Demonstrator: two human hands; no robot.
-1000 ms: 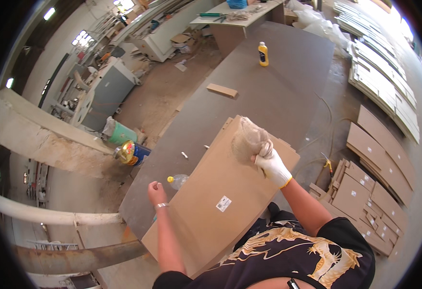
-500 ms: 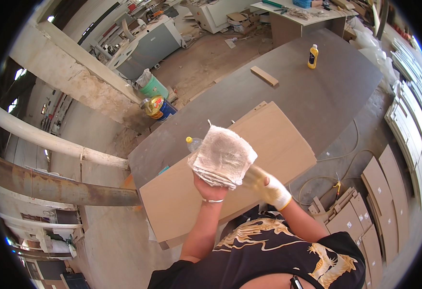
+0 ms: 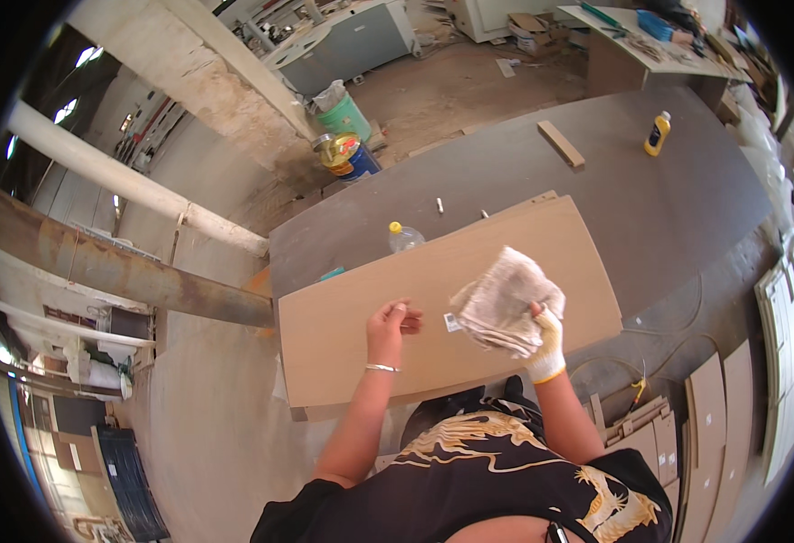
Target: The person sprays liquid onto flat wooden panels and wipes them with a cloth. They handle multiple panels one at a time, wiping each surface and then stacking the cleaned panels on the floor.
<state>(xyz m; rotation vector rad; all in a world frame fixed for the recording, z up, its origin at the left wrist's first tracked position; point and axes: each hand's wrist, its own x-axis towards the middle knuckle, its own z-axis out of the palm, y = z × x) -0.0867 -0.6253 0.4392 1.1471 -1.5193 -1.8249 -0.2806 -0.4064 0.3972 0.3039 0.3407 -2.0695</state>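
A folded, greyish-white cloth (image 3: 504, 299) hangs over the wooden board (image 3: 352, 335). It is gripped along its right edge by my right hand (image 3: 549, 339), which wears a white knit glove with the thumb bare. My left hand (image 3: 395, 321), bare and with a band on the wrist, hovers above the left part of the board. Its fingers are loosely bent and slightly apart, and it holds nothing. A small white label (image 3: 452, 322) shows on the board beside the cloth. Past the board's far edge stands a clear bottle (image 3: 405, 238) with a yellow cap.
The board lies on a large dark tabletop (image 3: 506, 185), with a wood strip (image 3: 561, 144) and a yellow bottle (image 3: 658, 134) farther back. A blue-and-yellow can (image 3: 347, 157) and green bucket (image 3: 344, 118) stand beyond its left edge. Panels (image 3: 707, 421) are stacked at the right.
The cloth has passed from my left hand to my gloved right hand and moved right. My left hand has let go. The view has shifted, and the label on the board now shows.
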